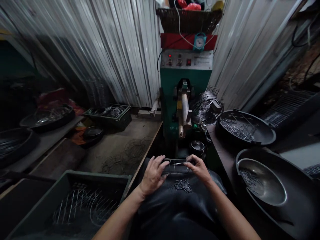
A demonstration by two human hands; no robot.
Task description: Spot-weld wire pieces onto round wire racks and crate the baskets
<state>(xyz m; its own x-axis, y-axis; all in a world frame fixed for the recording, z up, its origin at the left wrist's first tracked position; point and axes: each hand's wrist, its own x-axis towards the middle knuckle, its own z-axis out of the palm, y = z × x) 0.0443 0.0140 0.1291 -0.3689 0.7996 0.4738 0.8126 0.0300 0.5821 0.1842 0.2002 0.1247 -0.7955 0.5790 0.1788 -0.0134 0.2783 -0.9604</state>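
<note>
Above my lap, a thin wire frame [172,160] stretches between my two hands. My left hand [153,175] grips its left end, with the fingers curved over the wires and the thumb below. At the right end, my right hand [199,169] pinches a short bright wire piece [179,163] between thumb and fingertips, close against the frame. A small heap of short bent wire pieces [183,185] lies on the dark apron [170,213] over my lap, just below the hands.
Ahead stands a green machine [168,100] with a metal arm [185,106] and a wire bundle [207,106]. To the left is a crate [100,176] holding wire racks. Pans [270,133] with wire parts and a metal bowl [275,186] of small pieces sit right.
</note>
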